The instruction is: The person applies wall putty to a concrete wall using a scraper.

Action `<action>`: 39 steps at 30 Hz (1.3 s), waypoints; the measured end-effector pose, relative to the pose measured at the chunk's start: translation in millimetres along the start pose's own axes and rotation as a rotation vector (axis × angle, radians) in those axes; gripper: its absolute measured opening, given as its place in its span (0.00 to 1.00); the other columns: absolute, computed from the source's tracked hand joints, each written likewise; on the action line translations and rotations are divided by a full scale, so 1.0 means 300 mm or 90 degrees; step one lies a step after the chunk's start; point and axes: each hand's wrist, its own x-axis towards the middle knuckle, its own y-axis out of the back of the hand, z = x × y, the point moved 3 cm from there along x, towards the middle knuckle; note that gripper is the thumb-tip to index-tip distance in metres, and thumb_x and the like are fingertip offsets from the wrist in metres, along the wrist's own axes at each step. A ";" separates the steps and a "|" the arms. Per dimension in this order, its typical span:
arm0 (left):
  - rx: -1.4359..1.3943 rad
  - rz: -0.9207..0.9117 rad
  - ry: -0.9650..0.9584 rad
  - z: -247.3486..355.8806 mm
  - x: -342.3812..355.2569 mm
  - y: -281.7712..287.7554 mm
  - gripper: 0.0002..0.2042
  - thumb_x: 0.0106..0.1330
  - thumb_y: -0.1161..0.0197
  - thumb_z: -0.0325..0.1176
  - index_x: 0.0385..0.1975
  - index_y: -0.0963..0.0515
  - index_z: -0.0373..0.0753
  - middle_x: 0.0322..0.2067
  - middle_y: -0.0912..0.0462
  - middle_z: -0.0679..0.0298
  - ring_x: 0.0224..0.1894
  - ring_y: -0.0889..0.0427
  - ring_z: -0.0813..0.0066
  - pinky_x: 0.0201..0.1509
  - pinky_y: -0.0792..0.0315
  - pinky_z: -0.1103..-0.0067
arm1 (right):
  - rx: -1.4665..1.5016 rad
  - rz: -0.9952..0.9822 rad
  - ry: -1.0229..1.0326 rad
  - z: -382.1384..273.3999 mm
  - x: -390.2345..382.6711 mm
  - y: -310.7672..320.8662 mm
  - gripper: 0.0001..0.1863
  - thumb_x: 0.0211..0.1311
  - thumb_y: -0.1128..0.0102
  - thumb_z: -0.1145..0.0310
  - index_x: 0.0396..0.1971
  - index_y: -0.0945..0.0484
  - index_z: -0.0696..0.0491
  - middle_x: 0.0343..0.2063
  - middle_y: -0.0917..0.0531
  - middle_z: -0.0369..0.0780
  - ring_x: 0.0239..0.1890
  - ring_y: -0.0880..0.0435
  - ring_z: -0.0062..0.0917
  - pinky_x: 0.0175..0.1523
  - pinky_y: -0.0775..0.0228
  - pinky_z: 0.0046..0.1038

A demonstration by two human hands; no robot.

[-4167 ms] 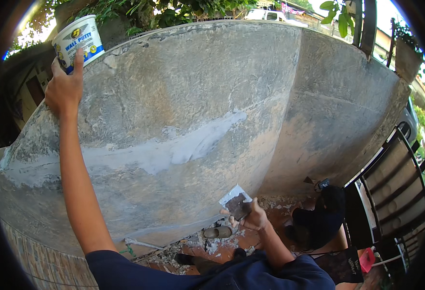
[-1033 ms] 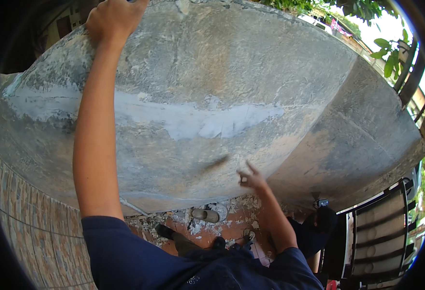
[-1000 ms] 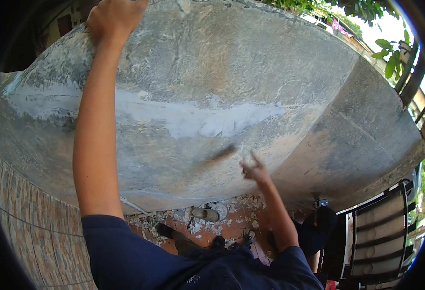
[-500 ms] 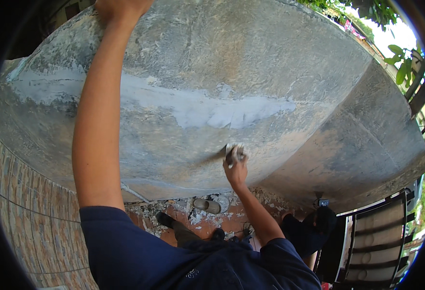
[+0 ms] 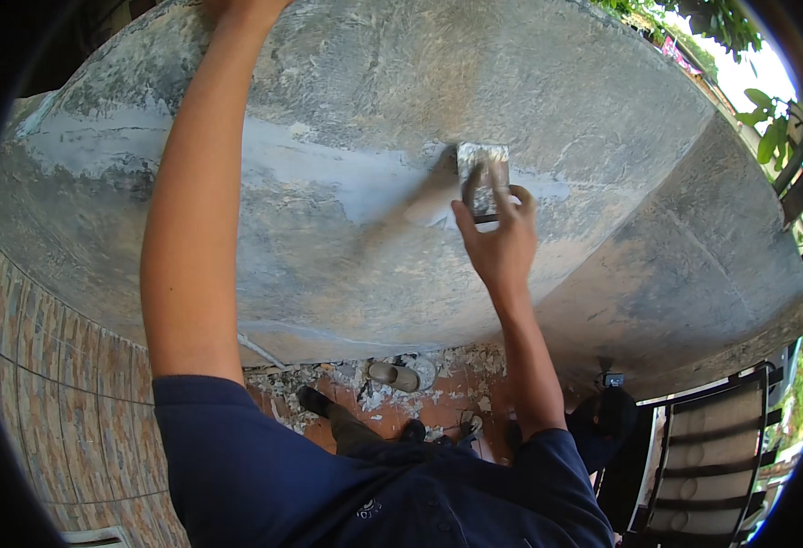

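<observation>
In front of me rises a rough grey concrete wall (image 5: pixel 365 274) with a smooth pale band of filler (image 5: pixel 292 164) across it. My right hand (image 5: pixel 502 247) grips a flat rectangular metal scraper (image 5: pixel 485 187), smeared with whitish material. Thumb and fingers clasp its sides, and its blade lies at the right part of the pale band. Raised to the wall's upper edge, my left hand (image 5: pixel 246 7) is cut off by the top of the picture, so its fingers do not show.
Whitish flakes (image 5: pixel 374 402) litter the reddish tiled floor (image 5: pixel 401 416) below, near a pair of shoes (image 5: pixel 392 374). Another person (image 5: pixel 602 425) is at the lower right, beside a slatted dark-framed structure (image 5: pixel 707 457). Stone-patterned tiling (image 5: pixel 63 393) runs along the left.
My right hand has moved the scraper up and slightly right, from the bare concrete below onto the pale band. The left arm stays raised, shifted only slightly in the picture.
</observation>
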 end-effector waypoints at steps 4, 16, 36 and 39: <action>0.015 0.017 -0.019 -0.024 0.010 0.036 0.39 0.61 0.50 0.67 0.51 0.27 0.30 0.29 0.16 0.45 0.36 0.16 0.47 0.40 0.24 0.59 | -0.022 -0.006 -0.030 0.056 -0.204 -0.270 0.34 0.50 0.30 0.60 0.61 0.28 0.47 0.49 0.31 0.50 0.40 0.21 0.36 0.28 0.23 0.30; -0.019 0.022 -0.009 -0.015 -0.009 0.022 0.38 0.60 0.48 0.66 0.50 0.27 0.30 0.30 0.17 0.45 0.36 0.16 0.47 0.39 0.24 0.59 | 0.108 -0.443 -0.198 0.202 -0.649 -0.395 0.31 0.49 0.31 0.51 0.52 0.21 0.52 0.30 0.14 0.49 0.32 0.14 0.39 0.40 0.22 0.36; -0.029 0.015 -0.023 0.019 -0.027 0.028 0.35 0.63 0.48 0.63 0.49 0.26 0.31 0.32 0.16 0.44 0.38 0.16 0.48 0.42 0.24 0.60 | -0.093 -0.220 -0.136 0.178 -0.661 -0.483 0.42 0.48 0.30 0.57 0.66 0.37 0.44 0.47 0.27 0.54 0.41 0.22 0.49 0.36 0.24 0.46; -0.027 0.032 -0.029 0.004 -0.023 0.022 0.33 0.62 0.47 0.62 0.47 0.25 0.31 0.29 0.17 0.45 0.35 0.16 0.48 0.39 0.24 0.60 | -0.036 -0.481 -0.204 0.231 -0.729 -0.460 0.43 0.48 0.29 0.55 0.66 0.36 0.46 0.43 0.22 0.54 0.40 0.19 0.49 0.39 0.24 0.46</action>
